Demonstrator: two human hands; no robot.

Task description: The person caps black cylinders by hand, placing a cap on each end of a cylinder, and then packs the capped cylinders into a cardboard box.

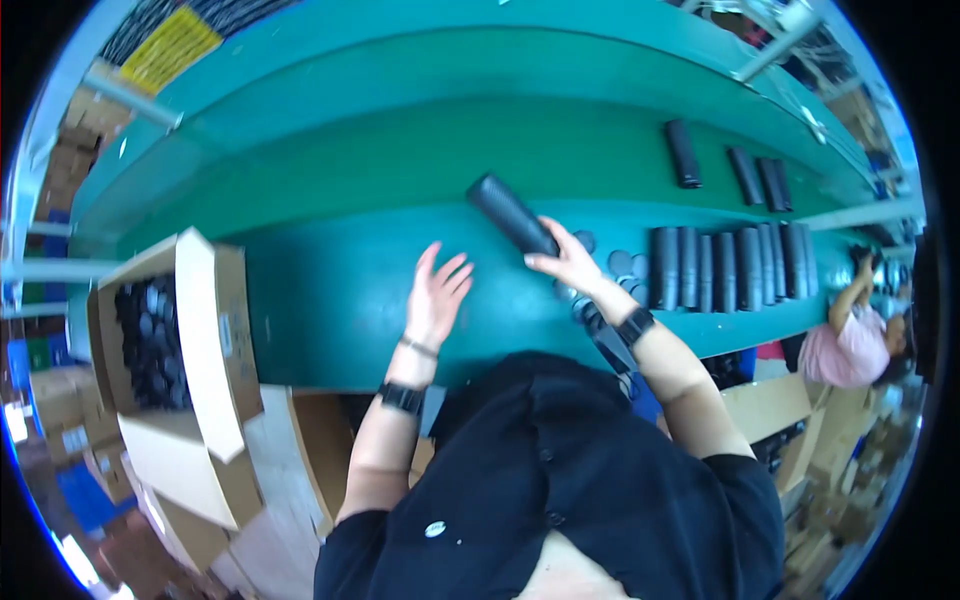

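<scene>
A black textured cylinder (512, 215) is tilted above the green worktable, its far end pointing up and left. My right hand (572, 262) is closed round its near end. To the left, my left hand (437, 298) hovers over the table with fingers spread and nothing in it. Just beyond my right wrist lie several dark round discs (622, 264), some of them overlapping. A row of similar black cylinders (725, 268) stands side by side at the right of the table.
An open cardboard box (232, 330) full of small black parts (155, 340) is at the left edge. More black cylinders (683, 155) lie on the far right part of the green worktable (340, 290). A person in a pink top (850, 345) works at the far right.
</scene>
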